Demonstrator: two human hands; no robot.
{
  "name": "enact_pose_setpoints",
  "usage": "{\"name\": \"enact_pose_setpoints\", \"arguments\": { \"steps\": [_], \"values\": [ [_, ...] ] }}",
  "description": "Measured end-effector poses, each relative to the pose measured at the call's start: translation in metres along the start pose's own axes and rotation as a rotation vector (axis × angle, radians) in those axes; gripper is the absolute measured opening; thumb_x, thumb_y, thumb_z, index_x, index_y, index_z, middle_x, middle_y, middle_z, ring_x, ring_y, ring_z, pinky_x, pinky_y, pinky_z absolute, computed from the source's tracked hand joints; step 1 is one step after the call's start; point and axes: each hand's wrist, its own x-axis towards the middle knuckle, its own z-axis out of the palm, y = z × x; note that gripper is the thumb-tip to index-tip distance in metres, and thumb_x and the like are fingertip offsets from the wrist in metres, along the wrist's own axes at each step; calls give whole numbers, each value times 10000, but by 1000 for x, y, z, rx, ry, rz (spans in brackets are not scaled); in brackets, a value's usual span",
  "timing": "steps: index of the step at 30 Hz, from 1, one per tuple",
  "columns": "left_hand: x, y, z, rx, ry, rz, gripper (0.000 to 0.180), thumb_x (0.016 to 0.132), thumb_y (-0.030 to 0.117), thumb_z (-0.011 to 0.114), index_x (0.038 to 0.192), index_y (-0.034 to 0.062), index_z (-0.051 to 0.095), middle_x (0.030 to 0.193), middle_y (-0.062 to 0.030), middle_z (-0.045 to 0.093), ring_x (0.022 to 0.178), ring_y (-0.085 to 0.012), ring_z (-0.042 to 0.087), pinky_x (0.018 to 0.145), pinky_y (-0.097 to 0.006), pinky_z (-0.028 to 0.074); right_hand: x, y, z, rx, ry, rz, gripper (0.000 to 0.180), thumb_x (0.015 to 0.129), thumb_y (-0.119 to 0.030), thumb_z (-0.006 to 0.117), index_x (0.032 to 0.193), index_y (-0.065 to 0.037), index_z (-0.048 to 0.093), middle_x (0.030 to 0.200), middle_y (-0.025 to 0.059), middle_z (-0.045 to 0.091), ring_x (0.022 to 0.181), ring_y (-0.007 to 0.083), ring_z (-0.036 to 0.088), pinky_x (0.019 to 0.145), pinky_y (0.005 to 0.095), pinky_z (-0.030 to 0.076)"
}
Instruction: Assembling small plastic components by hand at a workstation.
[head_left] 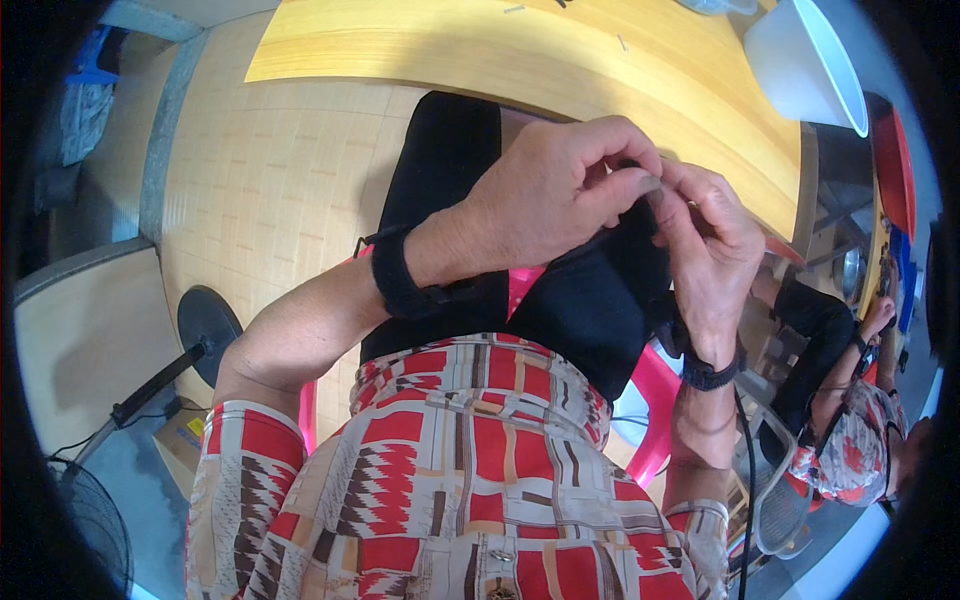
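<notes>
Both of my hands meet in front of me, over my dark trousers and just off the near edge of the wooden table (420,45). My left hand (545,195) is closed, thumb and index finger pinched together at the tips. Against those fingertips press the thumb and fingers of my right hand (712,235), also closed. A little dark shows between the fingers, but whatever they hold is too small and hidden to name. Each wrist wears a black band. On the tabletop lie a small thin grey piece (621,43) and another short grey piece (514,9).
A white plastic bin (800,65) stands at the table's far right, with a red container (892,165) beyond it. Another person (850,430) sits at the right. To the left are a round black stand base (208,335), a cardboard box (183,445) and a fan (92,520).
</notes>
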Motion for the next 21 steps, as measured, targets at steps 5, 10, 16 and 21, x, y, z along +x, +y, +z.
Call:
{"name": "enact_pose_setpoints", "arguments": {
  "steps": [5,10,16,21],
  "values": [
    [-1,-1,1,-229,-12,-72,192,878,112,511,1040,10,492,858,-66,599,674,-101,591,607,-220,506,-2,-7,3,80,57,159,165,792,-11,611,956,-15,628,819,43,611,696,87,553,646,190,439],
    [1,-8,0,-663,-30,-160,203,881,123,508,1046,11,469,945,-114,599,734,-186,621,603,-268,528,0,-1,-3,380,156,161,160,814,-27,592,971,-1,580,810,55,603,658,85,550,564,190,455],
    [-2,-19,-2,-1052,-83,-259,266,878,159,514,1091,7,466,1005,-142,586,789,-230,628,618,-314,550,-1,-13,2,618,196,174,158,813,-49,602,956,-5,552,829,67,602,668,86,542,514,198,464],
    [-3,-19,1,-1118,-96,-287,284,871,145,522,1115,8,477,994,-140,588,790,-225,628,614,-314,552,-7,-8,4,475,189,136,108,791,-25,622,892,8,602,870,48,593,676,73,521,575,184,437]
  ]
}}
